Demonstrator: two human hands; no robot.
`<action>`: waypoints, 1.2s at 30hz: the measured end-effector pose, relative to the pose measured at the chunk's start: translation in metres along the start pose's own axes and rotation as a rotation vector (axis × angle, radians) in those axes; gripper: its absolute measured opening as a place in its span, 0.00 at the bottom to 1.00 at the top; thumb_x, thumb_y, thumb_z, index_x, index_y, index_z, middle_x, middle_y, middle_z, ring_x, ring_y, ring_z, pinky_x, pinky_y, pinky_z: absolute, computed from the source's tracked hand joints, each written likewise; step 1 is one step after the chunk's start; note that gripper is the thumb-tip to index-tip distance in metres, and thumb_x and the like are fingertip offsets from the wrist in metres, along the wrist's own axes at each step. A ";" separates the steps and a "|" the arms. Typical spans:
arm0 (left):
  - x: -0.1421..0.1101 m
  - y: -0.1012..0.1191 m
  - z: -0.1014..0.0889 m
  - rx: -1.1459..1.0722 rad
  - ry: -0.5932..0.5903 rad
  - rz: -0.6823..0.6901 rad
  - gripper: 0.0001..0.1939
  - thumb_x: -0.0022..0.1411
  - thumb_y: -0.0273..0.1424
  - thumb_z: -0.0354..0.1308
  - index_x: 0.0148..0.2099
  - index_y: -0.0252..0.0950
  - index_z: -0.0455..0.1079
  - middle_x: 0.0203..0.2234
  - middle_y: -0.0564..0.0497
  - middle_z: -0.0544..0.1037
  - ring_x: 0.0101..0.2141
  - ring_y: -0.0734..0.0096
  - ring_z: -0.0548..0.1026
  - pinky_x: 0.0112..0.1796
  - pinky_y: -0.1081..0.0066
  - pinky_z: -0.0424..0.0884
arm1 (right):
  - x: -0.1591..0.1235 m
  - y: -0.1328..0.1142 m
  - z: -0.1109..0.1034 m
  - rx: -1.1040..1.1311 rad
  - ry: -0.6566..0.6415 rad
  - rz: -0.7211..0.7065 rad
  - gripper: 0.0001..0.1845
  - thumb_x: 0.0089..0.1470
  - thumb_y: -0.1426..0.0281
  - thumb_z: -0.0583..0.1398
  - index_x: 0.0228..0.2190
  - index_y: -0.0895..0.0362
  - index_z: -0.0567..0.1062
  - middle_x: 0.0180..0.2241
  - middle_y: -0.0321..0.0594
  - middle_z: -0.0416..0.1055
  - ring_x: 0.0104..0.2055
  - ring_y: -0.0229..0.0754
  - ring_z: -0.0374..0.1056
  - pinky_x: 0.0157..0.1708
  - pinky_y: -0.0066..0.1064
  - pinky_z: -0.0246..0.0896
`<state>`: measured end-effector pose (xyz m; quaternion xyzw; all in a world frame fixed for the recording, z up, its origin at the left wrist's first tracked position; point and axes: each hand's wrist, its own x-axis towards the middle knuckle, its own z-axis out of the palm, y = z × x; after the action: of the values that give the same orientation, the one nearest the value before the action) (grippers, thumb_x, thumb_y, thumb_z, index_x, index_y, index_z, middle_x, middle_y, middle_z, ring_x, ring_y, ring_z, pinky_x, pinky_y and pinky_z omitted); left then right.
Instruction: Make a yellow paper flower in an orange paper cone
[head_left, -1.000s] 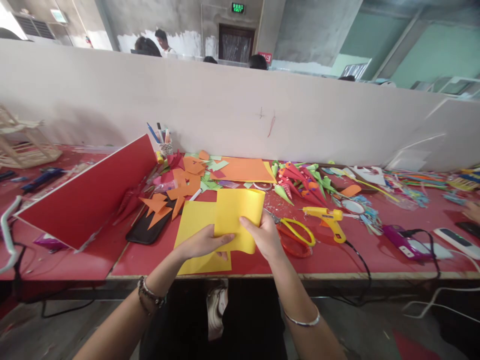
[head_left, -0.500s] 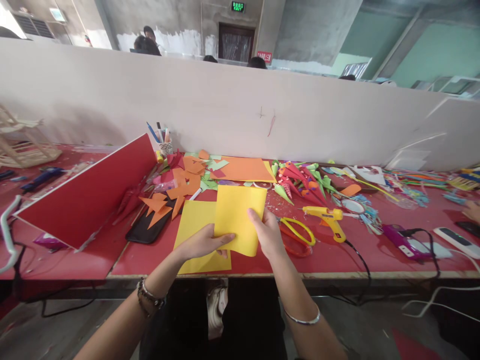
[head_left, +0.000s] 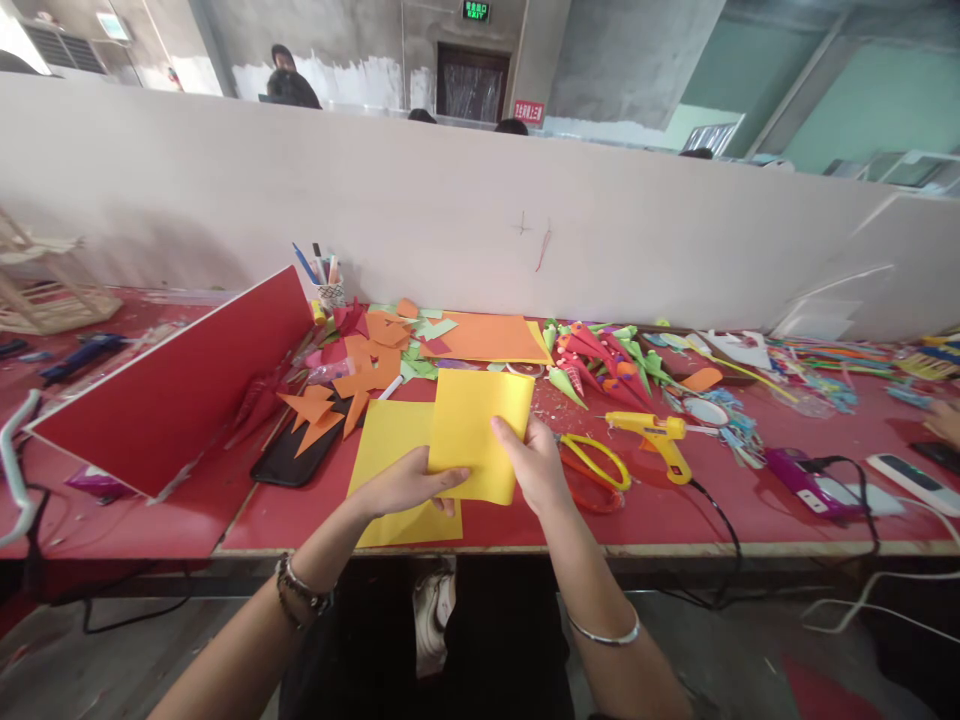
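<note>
A bent-over yellow sheet (head_left: 476, 425), paper or thin foam, is held up above the table's front edge. My left hand (head_left: 416, 484) pinches its lower left side, thumb on the front face and fingers behind. On the right edge, my right hand (head_left: 532, 460) grips it with the thumb pressed on the front; its other fingers are mostly hidden behind. Below and to the left, a second yellow sheet (head_left: 397, 440) lies flat on the red tabletop (head_left: 300, 525). Scissors (head_left: 600, 465) with yellow and red handles lie just right of my right hand.
A yellow glue gun (head_left: 652, 435) with a black cord lies at right. Behind are orange scraps (head_left: 367, 365), orange sheets (head_left: 484, 337) and small coloured cones (head_left: 600, 355). A red board (head_left: 195, 390) leans at left near a black tray-like object (head_left: 296, 455). Another person's hand (head_left: 943, 422) shows far right.
The lower edge of the held yellow sheet has risen slightly, and my right hand has shifted a little left and up. Both hands keep their hold. A person behind the partition has moved.
</note>
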<state>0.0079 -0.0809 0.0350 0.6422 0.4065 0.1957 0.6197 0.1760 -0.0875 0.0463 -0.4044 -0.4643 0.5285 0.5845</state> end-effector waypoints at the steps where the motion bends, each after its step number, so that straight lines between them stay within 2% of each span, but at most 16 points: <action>1: 0.000 0.001 0.000 -0.010 -0.004 -0.002 0.20 0.54 0.44 0.53 0.41 0.32 0.65 0.22 0.51 0.74 0.22 0.71 0.73 0.29 0.69 0.70 | 0.000 0.000 0.000 -0.003 -0.004 -0.001 0.15 0.45 0.61 0.60 0.35 0.56 0.71 0.35 0.41 0.74 0.36 0.46 0.70 0.32 0.33 0.66; 5: -0.001 0.002 0.001 -0.034 -0.030 0.005 0.20 0.54 0.45 0.52 0.41 0.33 0.65 0.22 0.51 0.73 0.22 0.71 0.72 0.29 0.69 0.70 | 0.000 0.000 0.000 -0.013 -0.011 -0.009 0.16 0.45 0.60 0.59 0.36 0.56 0.71 0.35 0.41 0.74 0.36 0.46 0.70 0.31 0.32 0.66; 12: 0.001 -0.001 0.001 -0.029 -0.028 0.020 0.19 0.55 0.44 0.52 0.41 0.33 0.65 0.28 0.49 0.75 0.23 0.72 0.72 0.29 0.69 0.70 | 0.002 0.004 -0.002 -0.002 -0.014 0.001 0.14 0.45 0.61 0.60 0.35 0.55 0.71 0.34 0.39 0.74 0.34 0.45 0.70 0.30 0.31 0.64; 19: 0.000 0.003 0.003 -0.038 -0.041 0.035 0.17 0.56 0.42 0.52 0.39 0.33 0.63 0.24 0.53 0.72 0.22 0.74 0.71 0.28 0.71 0.69 | 0.002 0.004 -0.002 -0.001 -0.036 0.002 0.13 0.46 0.62 0.59 0.34 0.55 0.71 0.35 0.40 0.74 0.34 0.44 0.70 0.30 0.31 0.64; 23: 0.001 0.002 0.003 -0.032 -0.044 0.042 0.17 0.56 0.42 0.51 0.38 0.33 0.63 0.25 0.52 0.72 0.22 0.74 0.72 0.28 0.71 0.69 | 0.002 0.004 -0.003 -0.009 -0.033 0.000 0.12 0.46 0.62 0.59 0.33 0.55 0.71 0.34 0.40 0.74 0.34 0.44 0.70 0.30 0.31 0.64; 36: 0.000 0.001 0.003 0.001 -0.025 0.047 0.18 0.56 0.43 0.51 0.38 0.32 0.65 0.26 0.50 0.74 0.22 0.72 0.72 0.27 0.72 0.68 | 0.002 0.003 -0.003 -0.059 -0.049 0.013 0.19 0.45 0.60 0.59 0.38 0.57 0.71 0.37 0.43 0.74 0.35 0.45 0.70 0.30 0.30 0.64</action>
<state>0.0108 -0.0824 0.0355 0.6544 0.3834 0.2021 0.6197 0.1786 -0.0853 0.0426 -0.4113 -0.4912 0.5280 0.5574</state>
